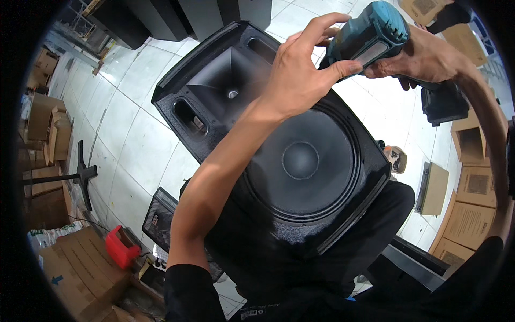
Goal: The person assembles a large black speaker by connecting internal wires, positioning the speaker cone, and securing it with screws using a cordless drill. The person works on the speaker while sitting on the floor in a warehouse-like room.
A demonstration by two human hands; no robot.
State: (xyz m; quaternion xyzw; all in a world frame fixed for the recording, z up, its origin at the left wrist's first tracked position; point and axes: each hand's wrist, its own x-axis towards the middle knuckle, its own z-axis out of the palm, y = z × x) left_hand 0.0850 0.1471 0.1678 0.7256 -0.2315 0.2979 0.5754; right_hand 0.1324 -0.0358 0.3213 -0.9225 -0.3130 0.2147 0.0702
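A teal and black cordless drill is up over the far right corner of a black speaker cabinet. My right hand is wrapped around its handle, and the black battery sticks out below that hand. From the left, my left hand grips the drill's body, thumb on the near side and fingers over the far side. The drill's tip is hidden. Beneath my arms the cabinet shows a large round woofer and a horn, with no grille over them.
Left of the cabinet lies a black mesh grille, close to a red plastic case. A black stand base rests on the tiled floor. Cardboard boxes line the left, and more boxes stand right. Dark cabinets stand at the back.
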